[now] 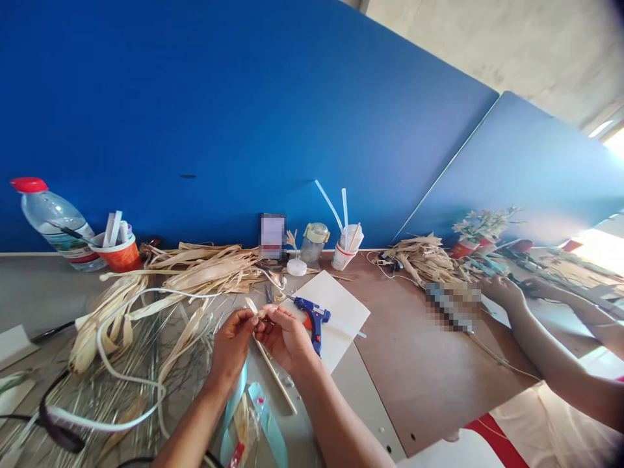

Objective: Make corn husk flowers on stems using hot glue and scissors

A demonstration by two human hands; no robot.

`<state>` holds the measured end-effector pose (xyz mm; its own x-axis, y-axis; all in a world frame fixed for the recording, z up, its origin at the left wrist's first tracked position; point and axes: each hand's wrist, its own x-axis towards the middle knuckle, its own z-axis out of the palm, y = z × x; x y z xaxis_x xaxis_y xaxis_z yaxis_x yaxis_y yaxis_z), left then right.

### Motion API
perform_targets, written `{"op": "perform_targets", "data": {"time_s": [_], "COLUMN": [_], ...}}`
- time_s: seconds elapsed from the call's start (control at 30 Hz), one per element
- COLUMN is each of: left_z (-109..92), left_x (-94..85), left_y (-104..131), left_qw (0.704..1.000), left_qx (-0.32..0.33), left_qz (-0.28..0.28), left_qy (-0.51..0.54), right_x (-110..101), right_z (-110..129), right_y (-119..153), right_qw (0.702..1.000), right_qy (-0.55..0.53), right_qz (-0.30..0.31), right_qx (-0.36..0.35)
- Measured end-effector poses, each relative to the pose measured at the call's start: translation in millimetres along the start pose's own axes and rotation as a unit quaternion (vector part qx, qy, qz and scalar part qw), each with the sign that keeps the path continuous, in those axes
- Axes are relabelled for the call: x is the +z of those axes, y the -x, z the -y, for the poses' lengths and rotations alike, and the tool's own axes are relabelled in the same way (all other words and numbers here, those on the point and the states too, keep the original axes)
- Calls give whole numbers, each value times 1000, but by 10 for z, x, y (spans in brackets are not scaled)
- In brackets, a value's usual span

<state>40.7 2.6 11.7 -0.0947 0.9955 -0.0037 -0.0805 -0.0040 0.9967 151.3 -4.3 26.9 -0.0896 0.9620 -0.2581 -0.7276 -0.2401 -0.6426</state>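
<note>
My left hand (pixel 233 344) and my right hand (pixel 287 335) meet at the middle of the table, fingertips pinched together on a small pale piece of corn husk (pixel 250 304). Its lower end is hidden by my fingers. Just beyond my right hand, a blue glue gun (pixel 318 317) lies on a sheet of white paper (pixel 348 309). Below the hands lies a thin wooden stick (pixel 277 378). Light blue ribbon (pixel 270 422) and a clear plastic packet lie between my forearms.
Dried corn husks (pixel 209 268) and thin wires spread over the left side, crossed by a white cable (pixel 104 351). Along the blue partition stand a bottle (pixel 63 218), a red cup (pixel 121 255), a lidded jar (pixel 314 244) and a cup of glue sticks (pixel 342 259). A co-worker's arms (pixel 541 344) reach in at right.
</note>
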Motion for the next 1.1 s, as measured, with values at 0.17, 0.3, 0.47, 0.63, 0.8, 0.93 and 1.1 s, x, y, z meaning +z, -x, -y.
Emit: {"op": "perform_targets", "data": {"time_s": [0.17,0.3,0.47,0.63,0.8,0.93,1.1], "left_z": [65,123,154,158,171,162,137], "left_x": [-58,-62,-60,-69,-65,-56,-44], "left_y": [-37,-45,-39,-36,-31,-15,1], "left_qw": [992,974,961,955,955,951,949], "left_qx": [82,182,223,236,236,248,256], "left_qz": [-10,-4,15,25,40,50,45], "left_qy": [-93,-135,-162,-178,-177,-179,-181], "right_x": [-70,-68,-4,24,0,-22,-34], "right_z": [161,264,278,296,298,271,230], "right_y": [58,124,165,190,191,187,182], "right_qw": [920,809,767,747,718,697,700], "right_qy": [265,466,557,595,630,647,644], "right_qz": [-96,-64,-49,-31,-5,-1,-9], "right_qx": [-274,-353,-315,-296,-296,-309,-308]}}
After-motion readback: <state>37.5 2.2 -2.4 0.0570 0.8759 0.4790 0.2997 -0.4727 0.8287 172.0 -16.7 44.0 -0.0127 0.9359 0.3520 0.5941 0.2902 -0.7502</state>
